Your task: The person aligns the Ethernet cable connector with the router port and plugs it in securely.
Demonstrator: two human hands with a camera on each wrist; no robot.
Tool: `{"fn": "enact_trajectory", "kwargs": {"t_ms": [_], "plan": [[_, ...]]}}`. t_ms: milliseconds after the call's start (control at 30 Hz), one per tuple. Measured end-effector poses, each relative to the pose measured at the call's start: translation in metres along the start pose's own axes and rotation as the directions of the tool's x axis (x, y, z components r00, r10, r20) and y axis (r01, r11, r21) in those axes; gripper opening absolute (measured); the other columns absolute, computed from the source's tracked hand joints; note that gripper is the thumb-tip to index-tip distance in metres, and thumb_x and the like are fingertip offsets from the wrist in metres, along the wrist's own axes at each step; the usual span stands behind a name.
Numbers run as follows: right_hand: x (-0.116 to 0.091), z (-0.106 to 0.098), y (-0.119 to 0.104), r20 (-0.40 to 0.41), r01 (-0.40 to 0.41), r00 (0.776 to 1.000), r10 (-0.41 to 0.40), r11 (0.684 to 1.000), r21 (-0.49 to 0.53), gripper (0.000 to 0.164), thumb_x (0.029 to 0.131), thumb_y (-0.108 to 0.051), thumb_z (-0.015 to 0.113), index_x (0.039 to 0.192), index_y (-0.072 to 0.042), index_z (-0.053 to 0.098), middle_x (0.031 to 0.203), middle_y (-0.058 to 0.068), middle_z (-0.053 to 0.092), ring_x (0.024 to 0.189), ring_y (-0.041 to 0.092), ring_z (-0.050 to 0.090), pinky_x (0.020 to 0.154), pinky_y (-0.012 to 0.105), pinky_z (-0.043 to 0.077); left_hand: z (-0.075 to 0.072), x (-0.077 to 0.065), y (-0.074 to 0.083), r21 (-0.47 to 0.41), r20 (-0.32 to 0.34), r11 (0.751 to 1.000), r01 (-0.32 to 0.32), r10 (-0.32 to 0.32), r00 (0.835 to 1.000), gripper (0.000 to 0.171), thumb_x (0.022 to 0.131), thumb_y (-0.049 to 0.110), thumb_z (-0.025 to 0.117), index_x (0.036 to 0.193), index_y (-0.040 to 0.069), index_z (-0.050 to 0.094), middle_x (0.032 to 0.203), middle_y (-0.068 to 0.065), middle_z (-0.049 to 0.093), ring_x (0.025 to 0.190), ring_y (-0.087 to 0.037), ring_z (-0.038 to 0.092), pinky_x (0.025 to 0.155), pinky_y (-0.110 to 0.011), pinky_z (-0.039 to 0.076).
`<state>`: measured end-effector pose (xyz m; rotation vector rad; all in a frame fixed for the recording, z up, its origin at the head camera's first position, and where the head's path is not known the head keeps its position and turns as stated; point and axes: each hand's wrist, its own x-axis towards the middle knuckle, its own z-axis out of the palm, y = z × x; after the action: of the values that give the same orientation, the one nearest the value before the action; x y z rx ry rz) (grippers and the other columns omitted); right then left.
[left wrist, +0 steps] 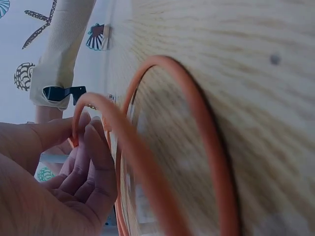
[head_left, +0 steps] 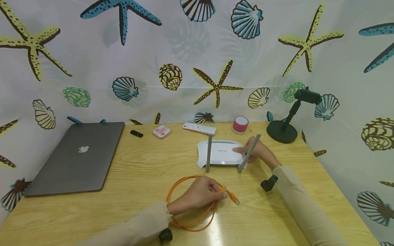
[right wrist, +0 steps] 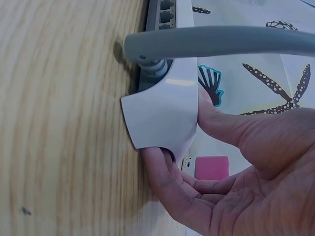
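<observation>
My left hand pinches an orange network cable close to its plug ends, between thumb and fingers. The cable is coiled in loops on the wooden table, and in the left wrist view the orange cable arcs past the fingers. With my right hand I grip the right side of a white router, thumb on top and fingers under its edge in the right wrist view. Two grey antennas stand up from the router's near side. Several ports show along its edge.
A closed grey laptop lies at the left. Along the back are a black USB stick, a pink earphone case, a white power strip, a pink-and-white cylinder and a black stand. A patterned curtain hangs behind.
</observation>
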<state>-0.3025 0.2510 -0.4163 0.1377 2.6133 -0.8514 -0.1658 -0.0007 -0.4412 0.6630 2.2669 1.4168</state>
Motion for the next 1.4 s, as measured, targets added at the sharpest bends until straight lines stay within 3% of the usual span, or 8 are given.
{"fn": "enact_trajectory", "kwargs": {"t_ms": [200,467,733,933,1000,1100,1233,1400], "plan": [[0.005,0.002,0.002,0.002,-0.024,1.000,0.024,1.000,0.000,0.047,0.084,-0.047,0.075,0.060,-0.009,0.059,0.053,-0.001,0.059,0.052,0.013,0.059,0.052,0.022,0.051,0.001,0.003,0.002,0.155,0.041,0.986,-0.062,0.056,0.998,0.038,0.097,0.035,0.062,0.070,0.009,0.071,0.057,-0.006,0.065,0.041,-0.002,0.048,0.041,-0.017,0.041],[0.000,0.000,-0.001,0.004,-0.035,0.999,0.035,0.999,-0.010,0.049,0.085,-0.047,0.074,0.060,-0.008,0.059,0.054,0.000,0.060,0.053,0.013,0.060,0.054,0.023,0.054,0.007,0.025,0.002,0.392,-0.010,0.897,-0.205,0.226,0.974,0.007,0.093,0.018,0.068,0.090,0.014,0.073,0.084,0.006,0.068,0.073,0.000,0.057,0.063,-0.013,0.047],[0.001,0.001,0.002,0.003,-0.025,1.000,0.025,1.000,-0.017,0.048,0.087,-0.046,0.072,0.060,-0.008,0.060,0.052,-0.001,0.059,0.052,0.013,0.058,0.053,0.024,0.053,0.005,0.052,-0.006,0.437,0.194,0.830,-0.347,0.290,0.937,0.024,0.088,0.033,0.073,0.106,0.017,0.072,0.107,0.001,0.064,0.099,-0.012,0.056,0.083,-0.018,0.045],[-0.001,0.000,0.000,0.027,0.027,0.999,-0.027,1.000,-0.010,0.053,0.089,-0.041,0.071,0.052,-0.012,0.048,0.045,-0.004,0.049,0.048,0.012,0.054,0.051,0.025,0.052,0.004,0.057,-0.003,0.617,0.264,0.676,-0.403,0.306,0.915,0.025,0.087,0.043,0.071,0.101,0.022,0.071,0.081,0.008,0.061,0.069,0.000,0.051,0.062,-0.012,0.040],[-0.004,-0.001,-0.003,0.024,0.017,1.000,-0.017,1.000,-0.011,0.052,0.090,-0.040,0.070,0.053,-0.012,0.047,0.045,-0.004,0.048,0.048,0.012,0.055,0.053,0.026,0.054,0.004,0.058,-0.002,0.630,0.296,0.650,-0.425,0.304,0.905,0.023,0.088,0.042,0.070,0.101,0.023,0.070,0.077,0.011,0.060,0.065,0.001,0.048,0.060,-0.013,0.039],[-0.008,-0.002,-0.007,0.015,0.008,1.000,-0.008,1.000,-0.001,0.051,0.090,-0.039,0.070,0.054,-0.010,0.047,0.045,-0.004,0.049,0.050,0.014,0.057,0.056,0.028,0.056,0.001,0.057,-0.004,0.596,0.321,0.690,-0.412,0.265,0.909,0.017,0.093,0.035,0.066,0.104,0.023,0.068,0.082,0.012,0.064,0.068,0.000,0.051,0.063,-0.013,0.042],[-0.009,-0.001,-0.008,0.009,0.003,1.000,-0.003,1.000,0.020,0.050,0.090,-0.038,0.071,0.054,-0.010,0.049,0.045,-0.004,0.049,0.050,0.013,0.057,0.054,0.027,0.054,-0.004,0.050,-0.008,0.514,0.284,0.809,-0.286,0.154,0.946,0.016,0.098,0.029,0.060,0.106,0.016,0.067,0.096,0.007,0.070,0.075,0.001,0.055,0.069,-0.014,0.047],[-0.014,0.000,-0.008,0.007,0.014,1.000,-0.014,1.000,0.026,0.049,0.089,-0.038,0.072,0.054,-0.010,0.053,0.045,-0.004,0.047,0.048,0.012,0.054,0.050,0.023,0.048,-0.011,0.038,-0.012,0.274,0.229,0.957,-0.092,0.028,0.973,0.022,0.100,0.024,0.058,0.103,0.007,0.070,0.088,-0.002,0.068,0.069,-0.003,0.050,0.062,-0.016,0.044]]}}
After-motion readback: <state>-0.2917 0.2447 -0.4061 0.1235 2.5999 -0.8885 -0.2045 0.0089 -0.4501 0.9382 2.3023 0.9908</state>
